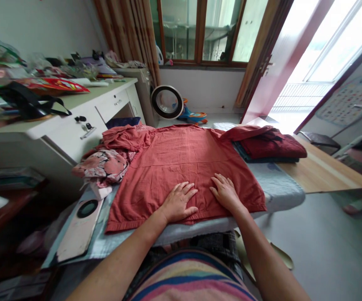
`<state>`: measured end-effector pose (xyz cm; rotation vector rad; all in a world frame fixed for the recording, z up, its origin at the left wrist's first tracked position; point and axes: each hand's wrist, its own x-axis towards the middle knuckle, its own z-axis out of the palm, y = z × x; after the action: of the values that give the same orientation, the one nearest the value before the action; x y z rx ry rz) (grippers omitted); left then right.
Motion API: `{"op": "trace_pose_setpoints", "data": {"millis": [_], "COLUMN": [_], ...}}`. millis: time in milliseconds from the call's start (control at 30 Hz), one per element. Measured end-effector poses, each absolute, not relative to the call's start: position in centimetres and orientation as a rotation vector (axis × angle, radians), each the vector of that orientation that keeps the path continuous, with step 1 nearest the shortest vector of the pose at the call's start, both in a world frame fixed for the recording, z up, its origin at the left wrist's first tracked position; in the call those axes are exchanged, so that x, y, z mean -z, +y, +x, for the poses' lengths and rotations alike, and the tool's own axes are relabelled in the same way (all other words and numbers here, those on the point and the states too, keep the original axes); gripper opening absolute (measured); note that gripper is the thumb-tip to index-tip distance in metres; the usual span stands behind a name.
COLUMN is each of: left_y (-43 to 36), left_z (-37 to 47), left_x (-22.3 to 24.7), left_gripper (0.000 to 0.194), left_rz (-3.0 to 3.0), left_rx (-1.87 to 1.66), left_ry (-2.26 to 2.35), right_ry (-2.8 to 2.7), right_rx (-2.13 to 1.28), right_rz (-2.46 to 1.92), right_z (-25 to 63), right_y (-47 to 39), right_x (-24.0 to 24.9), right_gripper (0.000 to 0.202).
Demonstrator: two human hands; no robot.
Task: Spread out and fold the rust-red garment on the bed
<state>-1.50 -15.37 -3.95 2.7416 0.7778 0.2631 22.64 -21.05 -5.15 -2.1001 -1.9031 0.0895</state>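
Note:
A rust-red jacket (181, 156) lies spread on a cloth-covered board in front of me, its gathered hem towards my body. My left hand (180, 202) rests flat on the lower middle of the garment, fingers stretched. To its right, my right hand (225, 191) also lies palm down on the fabric with fingers spread. Neither hand grips anything. One sleeve is bunched at the left beside a floral cloth (104, 165); the other reaches over a stack of folded dark red and blue clothes (273, 144).
A phone (79, 232) lies on the light blue board cover (281, 190) at the front left. A cluttered white desk (105, 100) stands on the left. A wooden board (327, 169) extends on the right, near a chair. A round-framed fan (181, 105) stands beyond.

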Motion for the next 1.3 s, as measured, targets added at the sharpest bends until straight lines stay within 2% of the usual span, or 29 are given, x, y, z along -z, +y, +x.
{"op": "trace_pose_setpoints", "data": {"millis": [233, 367, 500, 600, 800, 967, 1067, 1300], "left_y": [-15.4, -15.4, -16.0, -16.7, -17.3, -16.7, -16.6, -17.1], "left_z": [-1.4, -1.0, 0.4, 1.8, 5.9, 10.9, 12.9, 13.3], "left_x": [4.2, 4.2, 3.7, 3.4, 2.7, 2.7, 3.8, 5.3], "left_gripper": [0.063, 0.049, 0.036, 0.034, 0.03, 0.034, 0.045, 0.06], "left_rz": [2.705, 2.632, 2.571, 2.586, 2.657, 2.746, 2.763, 2.812], "left_rx": [-0.266, -0.377, -0.534, -0.527, -0.398, -0.377, -0.3, -0.215], "left_ry": [0.799, 0.799, 0.718, 0.62, 0.406, 0.29, 0.327, 0.341], "right_ry": [-1.812, -1.524, -1.164, -1.077, -1.139, -1.108, -1.084, -1.078], "right_rx": [-0.042, 0.167, 0.32, 0.241, -0.031, -0.173, -0.161, -0.128], "right_rz": [-2.008, -2.106, -2.448, -2.649, -2.748, -2.671, -2.639, -2.566], "right_z": [24.8, 26.8, 28.6, 29.6, 30.3, 31.0, 31.6, 32.3], "right_y": [-23.2, -24.3, -25.4, -25.8, -26.0, -26.4, -26.8, -27.6], "right_x": [4.5, 3.1, 2.0, 1.4, 0.3, -0.2, 0.2, 0.9], "right_gripper": [0.036, 0.029, 0.047, 0.057, 0.039, 0.029, 0.025, 0.022]}}
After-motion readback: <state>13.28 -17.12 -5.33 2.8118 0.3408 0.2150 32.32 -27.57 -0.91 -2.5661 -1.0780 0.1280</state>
